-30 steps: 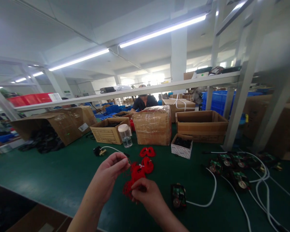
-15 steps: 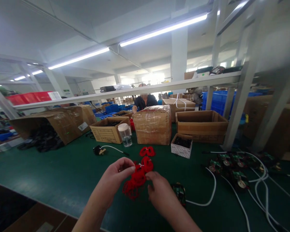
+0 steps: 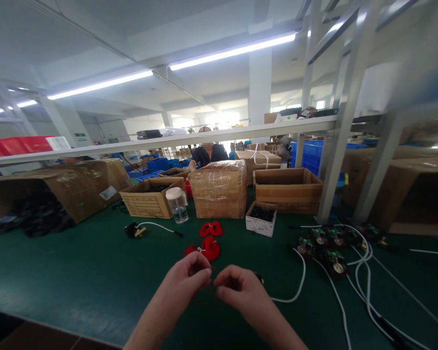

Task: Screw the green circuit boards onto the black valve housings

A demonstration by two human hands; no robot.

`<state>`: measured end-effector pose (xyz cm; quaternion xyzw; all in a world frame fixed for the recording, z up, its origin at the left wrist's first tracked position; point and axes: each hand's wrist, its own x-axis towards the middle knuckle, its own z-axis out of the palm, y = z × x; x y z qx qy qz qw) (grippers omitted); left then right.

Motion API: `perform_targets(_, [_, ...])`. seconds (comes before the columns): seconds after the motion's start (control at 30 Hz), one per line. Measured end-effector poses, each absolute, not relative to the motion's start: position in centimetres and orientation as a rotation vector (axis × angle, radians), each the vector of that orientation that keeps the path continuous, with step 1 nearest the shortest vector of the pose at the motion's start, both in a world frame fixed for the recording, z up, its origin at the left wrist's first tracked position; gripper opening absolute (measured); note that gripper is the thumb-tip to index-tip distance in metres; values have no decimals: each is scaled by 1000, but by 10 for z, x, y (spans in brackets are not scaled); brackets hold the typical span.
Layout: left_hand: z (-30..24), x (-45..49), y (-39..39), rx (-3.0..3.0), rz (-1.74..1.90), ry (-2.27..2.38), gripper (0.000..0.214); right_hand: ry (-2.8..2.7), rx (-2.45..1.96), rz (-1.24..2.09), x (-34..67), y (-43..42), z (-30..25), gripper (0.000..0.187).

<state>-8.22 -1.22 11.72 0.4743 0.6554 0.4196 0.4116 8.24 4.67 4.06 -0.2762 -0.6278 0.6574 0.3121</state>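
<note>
My left hand (image 3: pixel 190 282) and my right hand (image 3: pixel 239 289) meet over the green table (image 3: pixel 76 277), fingertips pinched close together. A thin red thread or wire (image 3: pixel 212 287) runs between them; what else they hold is hidden by the fingers. Just beyond my hands lie red coiled bundles (image 3: pixel 208 249), and a second red pair (image 3: pixel 210 228) sits farther back. A small circuit board with a white cable (image 3: pixel 295 291) lies right of my right hand.
Cardboard boxes (image 3: pixel 219 194) line the back of the table, with a clear plastic jar (image 3: pixel 177 204) and a small white box of black parts (image 3: pixel 261 218). Several circuit boards with white cables (image 3: pixel 332 243) lie at right. A person (image 3: pixel 206 153) works behind the boxes.
My hands have come lower and closer together, fingertips now nearly touching. The red bundle that was between them now lies on the table beyond them. The view has shifted right.
</note>
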Motion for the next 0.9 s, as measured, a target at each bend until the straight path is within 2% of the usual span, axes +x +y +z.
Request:
perform_targets(0.2, [83,-68,-21,841,1104,1396,24,-1695,-898,1633,110,43,47,13])
perform_targets(0.5, [40,-36,-23,606,1051,963,61,-1853,-948,1500,137,45,69,13])
perform_targets(0.7, [34,-27,-17,666,1041,1090,53,-1781,-874,1627,147,47,75,12])
perform_targets(0.9, [40,-21,-15,697,1049,1166,57,-1778,-930,1590,148,50,68,11])
